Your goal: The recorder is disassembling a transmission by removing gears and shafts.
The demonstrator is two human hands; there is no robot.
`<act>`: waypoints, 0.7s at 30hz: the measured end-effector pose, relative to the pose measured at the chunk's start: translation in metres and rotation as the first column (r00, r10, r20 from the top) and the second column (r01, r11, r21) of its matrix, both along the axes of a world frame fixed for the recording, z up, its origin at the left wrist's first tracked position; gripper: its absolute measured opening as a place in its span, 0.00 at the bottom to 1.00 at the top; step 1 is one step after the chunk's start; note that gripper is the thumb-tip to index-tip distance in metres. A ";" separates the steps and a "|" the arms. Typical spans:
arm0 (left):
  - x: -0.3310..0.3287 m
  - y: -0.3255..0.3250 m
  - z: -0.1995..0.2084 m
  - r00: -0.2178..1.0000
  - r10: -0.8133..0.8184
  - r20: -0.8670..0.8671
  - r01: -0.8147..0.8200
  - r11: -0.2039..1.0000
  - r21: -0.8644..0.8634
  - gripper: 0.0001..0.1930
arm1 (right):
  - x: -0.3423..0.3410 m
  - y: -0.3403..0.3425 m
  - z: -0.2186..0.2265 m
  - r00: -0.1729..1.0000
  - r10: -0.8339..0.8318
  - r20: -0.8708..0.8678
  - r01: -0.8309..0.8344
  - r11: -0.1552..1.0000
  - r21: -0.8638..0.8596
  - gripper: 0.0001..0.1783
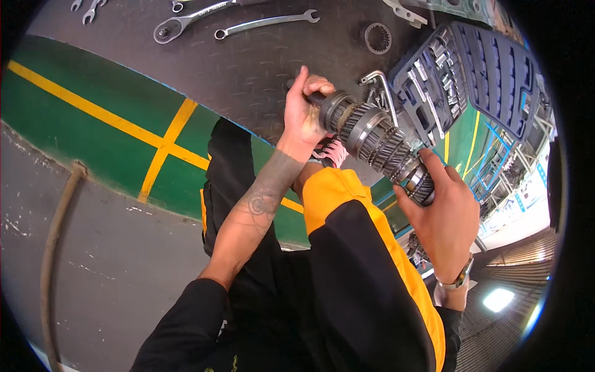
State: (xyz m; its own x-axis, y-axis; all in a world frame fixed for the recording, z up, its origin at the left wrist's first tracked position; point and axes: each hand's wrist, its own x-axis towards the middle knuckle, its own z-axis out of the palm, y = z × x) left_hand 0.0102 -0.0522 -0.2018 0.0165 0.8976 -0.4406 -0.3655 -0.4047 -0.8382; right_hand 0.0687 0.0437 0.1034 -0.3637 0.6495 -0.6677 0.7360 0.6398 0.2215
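A gearbox shaft stacked with several steel gears is held between my two hands, slanting from upper left down to the right. My left hand is wrapped round the shaft's bare, narrower end, thumb pointing up. At the other end, the thumb and fingers of my right hand grip the lowest gear from its sides. The shaft hangs over the table's near edge, above my knee. Behind its middle, part of the table and an L-shaped bar show.
On the dark metal table lie a combination wrench, a ratchet and a toothed ring. An open socket set case stands at the right. Below the left edge is a green floor with yellow lines.
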 end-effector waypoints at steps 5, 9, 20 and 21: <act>-0.011 -0.001 0.008 0.972 -0.093 -0.215 0.060 0.986 -0.155 0.19 | -0.037 -0.012 0.011 0.992 0.075 0.099 -0.080 0.996 0.040 0.29; -0.019 -0.020 -0.007 0.956 -0.117 -0.270 0.111 0.993 -0.035 0.21 | -0.063 -0.019 0.015 0.983 0.128 0.128 -0.136 0.989 0.060 0.27; -0.018 -0.009 0.003 0.944 -0.157 -0.290 0.182 0.981 0.061 0.19 | -0.089 -0.015 0.013 0.896 0.420 0.142 -0.440 0.880 0.177 0.07; -0.018 -0.009 0.006 0.948 -0.149 -0.282 0.172 0.983 0.059 0.19 | -0.094 -0.017 0.014 0.914 0.369 0.171 -0.394 0.906 0.152 0.10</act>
State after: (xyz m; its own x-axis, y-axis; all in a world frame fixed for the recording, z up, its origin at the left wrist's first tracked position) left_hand -0.0074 -0.0609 -0.1962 0.0514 0.9261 -0.3738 -0.6413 -0.2563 -0.7232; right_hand -0.0257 0.0270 0.1175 -0.5225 0.5924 -0.6132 0.3986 0.8055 0.4386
